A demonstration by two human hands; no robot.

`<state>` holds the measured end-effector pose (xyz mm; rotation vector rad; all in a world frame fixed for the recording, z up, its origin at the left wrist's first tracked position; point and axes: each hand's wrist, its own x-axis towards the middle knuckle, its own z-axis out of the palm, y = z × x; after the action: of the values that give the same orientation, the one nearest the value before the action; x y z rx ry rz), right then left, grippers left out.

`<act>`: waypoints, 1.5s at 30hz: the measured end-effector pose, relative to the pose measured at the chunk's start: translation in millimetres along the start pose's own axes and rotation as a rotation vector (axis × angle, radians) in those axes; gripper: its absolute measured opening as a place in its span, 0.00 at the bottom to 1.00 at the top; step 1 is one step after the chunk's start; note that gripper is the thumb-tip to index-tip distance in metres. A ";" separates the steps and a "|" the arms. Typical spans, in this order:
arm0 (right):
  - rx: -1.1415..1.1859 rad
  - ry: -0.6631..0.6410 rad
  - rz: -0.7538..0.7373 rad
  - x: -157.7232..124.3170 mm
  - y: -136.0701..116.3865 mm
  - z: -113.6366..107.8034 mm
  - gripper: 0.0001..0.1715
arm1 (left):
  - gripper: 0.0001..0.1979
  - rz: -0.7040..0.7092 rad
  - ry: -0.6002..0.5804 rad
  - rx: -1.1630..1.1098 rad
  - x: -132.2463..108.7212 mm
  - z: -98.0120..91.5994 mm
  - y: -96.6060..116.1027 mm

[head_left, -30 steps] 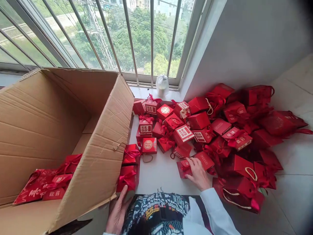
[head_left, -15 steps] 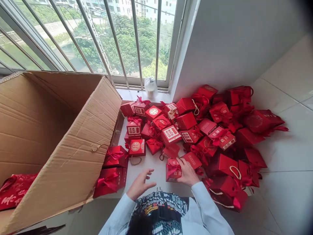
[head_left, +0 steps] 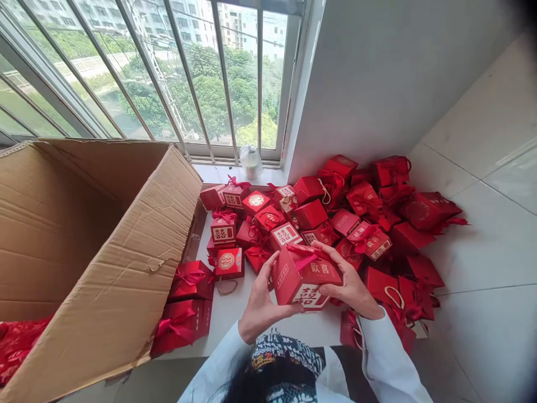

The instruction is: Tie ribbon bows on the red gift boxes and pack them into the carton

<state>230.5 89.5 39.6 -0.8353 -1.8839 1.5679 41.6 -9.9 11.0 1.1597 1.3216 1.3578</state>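
A red gift box (head_left: 289,280) with a red ribbon bow and a white double-happiness label is held up off the white table (head_left: 229,330), tilted between my two hands. My left hand (head_left: 262,302) grips its left side, the thumb along the lower edge. Around the right side, my right hand (head_left: 352,282) has its fingers over the top and the thumb on the front. Behind it lie many similar red boxes, among them one with a round gold emblem (head_left: 230,262) and a cord loop. Part of the pile is hidden by the held box and my hands.
A large open cardboard box (head_left: 168,224) stands at left, with red items (head_left: 20,341) inside. Stacked red boxes with bows (head_left: 184,324) sit beside it. A white plastic bag (head_left: 250,162) rests on the sill below the barred window. More red boxes are heaped at right by the wall.
The gift box has been lifted from the table and tilted toward me. My left hand, empty before, has closed on its left side. The view has shifted slightly.
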 end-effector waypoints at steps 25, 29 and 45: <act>-0.558 -0.202 -0.046 34.1 170.8 259.9 0.53 | 0.46 -0.302 0.104 0.940 -113.8 -110.9 -101.0; -0.603 -0.227 -0.065 41.0 178.3 244.4 0.58 | 0.48 -0.304 -0.164 1.249 -83.5 -98.4 -105.2; -0.806 0.662 0.577 -32.1 205.6 16.3 0.49 | 0.22 -0.374 -0.524 1.517 -36.2 -92.1 -137.7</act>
<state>263.5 81.2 -166.4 -2.0828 -1.7954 0.5505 -44.8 -56.0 -127.4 1.8349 1.9729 -0.4784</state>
